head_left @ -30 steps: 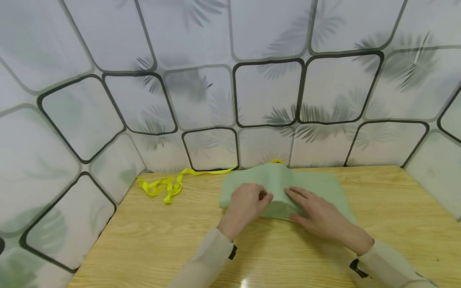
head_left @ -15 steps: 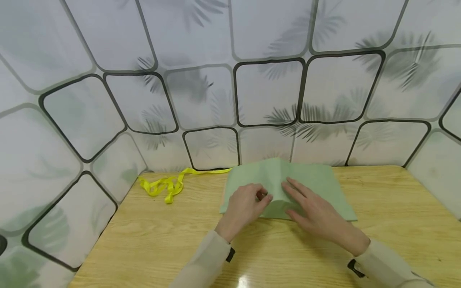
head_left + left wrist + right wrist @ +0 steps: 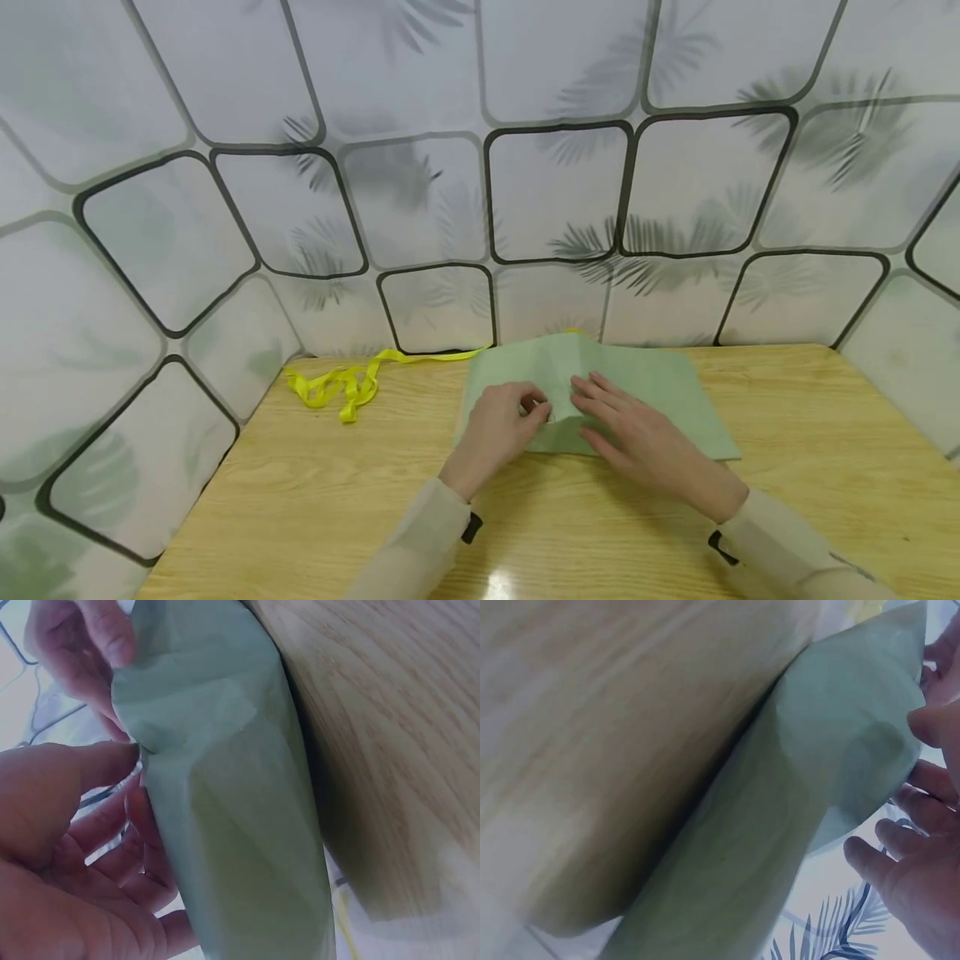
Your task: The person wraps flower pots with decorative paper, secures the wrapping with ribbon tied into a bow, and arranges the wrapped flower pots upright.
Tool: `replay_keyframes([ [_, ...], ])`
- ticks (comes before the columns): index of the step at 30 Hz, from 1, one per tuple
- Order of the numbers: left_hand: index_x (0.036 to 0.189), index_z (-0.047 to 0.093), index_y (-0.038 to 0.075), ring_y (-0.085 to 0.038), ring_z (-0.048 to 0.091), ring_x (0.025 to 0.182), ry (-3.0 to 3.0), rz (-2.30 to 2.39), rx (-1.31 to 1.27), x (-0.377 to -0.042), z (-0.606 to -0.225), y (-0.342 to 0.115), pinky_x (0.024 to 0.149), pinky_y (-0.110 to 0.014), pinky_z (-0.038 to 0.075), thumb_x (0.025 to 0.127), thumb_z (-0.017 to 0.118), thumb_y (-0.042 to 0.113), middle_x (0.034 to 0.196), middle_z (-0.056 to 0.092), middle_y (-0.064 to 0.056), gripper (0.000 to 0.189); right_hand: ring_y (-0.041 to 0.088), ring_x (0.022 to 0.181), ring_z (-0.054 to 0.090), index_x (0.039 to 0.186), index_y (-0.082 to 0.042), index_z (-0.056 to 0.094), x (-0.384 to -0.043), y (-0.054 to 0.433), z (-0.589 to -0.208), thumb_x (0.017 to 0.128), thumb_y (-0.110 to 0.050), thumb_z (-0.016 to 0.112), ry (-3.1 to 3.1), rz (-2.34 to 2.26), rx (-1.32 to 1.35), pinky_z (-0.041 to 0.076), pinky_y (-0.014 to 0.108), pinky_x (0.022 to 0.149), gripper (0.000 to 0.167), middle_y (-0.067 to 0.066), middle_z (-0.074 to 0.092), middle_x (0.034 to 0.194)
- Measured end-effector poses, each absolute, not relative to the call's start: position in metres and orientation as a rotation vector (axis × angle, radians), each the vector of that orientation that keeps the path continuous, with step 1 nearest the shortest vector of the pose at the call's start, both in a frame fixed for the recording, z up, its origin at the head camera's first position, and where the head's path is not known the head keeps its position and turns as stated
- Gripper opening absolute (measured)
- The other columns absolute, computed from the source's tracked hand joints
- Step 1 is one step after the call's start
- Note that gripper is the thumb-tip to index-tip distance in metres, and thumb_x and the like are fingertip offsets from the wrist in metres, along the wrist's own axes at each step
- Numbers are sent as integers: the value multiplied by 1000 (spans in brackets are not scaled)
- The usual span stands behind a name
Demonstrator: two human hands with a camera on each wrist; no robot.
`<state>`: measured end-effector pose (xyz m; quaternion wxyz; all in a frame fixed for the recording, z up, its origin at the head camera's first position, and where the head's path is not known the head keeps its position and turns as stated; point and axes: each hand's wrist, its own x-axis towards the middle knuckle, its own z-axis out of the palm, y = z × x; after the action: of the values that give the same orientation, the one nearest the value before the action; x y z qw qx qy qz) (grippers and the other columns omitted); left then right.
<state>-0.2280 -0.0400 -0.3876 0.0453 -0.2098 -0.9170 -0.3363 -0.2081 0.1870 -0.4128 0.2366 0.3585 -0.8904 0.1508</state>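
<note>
A pale green sheet, creased like wrapping paper (image 3: 660, 375), lies across the far part of the table, bulging along its middle. Whatever lies under the bulge is hidden. My left hand (image 3: 498, 429) pinches a fold of this paper (image 3: 225, 780) between thumb and forefinger, its other fingers curled below. To its right, my right hand (image 3: 637, 433) rests on the bulge with fingers extended. In the right wrist view, the right thumb (image 3: 926, 726) touches the paper's edge and the fingers are spread loosely.
A tangled yellow ribbon (image 3: 337, 387) lies at the table's back left, one strand running behind the paper. The wooden table (image 3: 300, 492) meets a patterned cloth wall (image 3: 555, 200) at the back. A black strap (image 3: 472, 527) shows at the left sleeve.
The paper's left part has flattened and spread out. My right hand has slid left along the bulge, closer to my left hand, which has shifted slightly left while holding the fold.
</note>
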Motion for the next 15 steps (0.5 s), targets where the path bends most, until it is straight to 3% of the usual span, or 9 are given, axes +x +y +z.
replay_keyframes([
  [3, 105, 77, 11, -11, 64, 73, -2803, -1007, -561, -230, -390, -47, 60, -24, 51, 100, 66, 24, 94, 74, -4, 18, 40, 137, 54, 128, -1, 67, -212, 183, -413, 92, -18, 76, -2443, 434, 978, 52, 52, 103, 41, 18, 58, 148],
  [7, 117, 74, 10, -27, 64, 96, -2852, -939, -351, -232, -391, -60, 70, -39, 54, 99, 67, 32, 109, 68, -12, 29, 40, 136, 55, 120, -1, 67, -216, 180, -413, 94, -19, 74, -2454, 454, 974, 54, 52, 100, 33, 19, 57, 148],
  [12, 141, 56, 5, -44, 51, 117, -2957, -865, -81, -236, -392, -78, 82, -56, 52, 101, 62, 43, 129, 54, -28, 56, 39, 132, 59, 132, 2, 62, -219, 178, -413, 94, -20, 74, -2471, 443, 953, 57, 51, 94, 45, 20, 62, 142],
  [15, 148, 45, -2, -49, 54, 122, -3006, -893, -15, -237, -392, -88, 91, -62, 51, 104, 56, 42, 133, 55, -33, 63, 39, 130, 60, 137, 3, 59, -220, 177, -413, 95, -20, 74, -2480, 443, 958, 58, 49, 94, 51, 20, 63, 140],
])
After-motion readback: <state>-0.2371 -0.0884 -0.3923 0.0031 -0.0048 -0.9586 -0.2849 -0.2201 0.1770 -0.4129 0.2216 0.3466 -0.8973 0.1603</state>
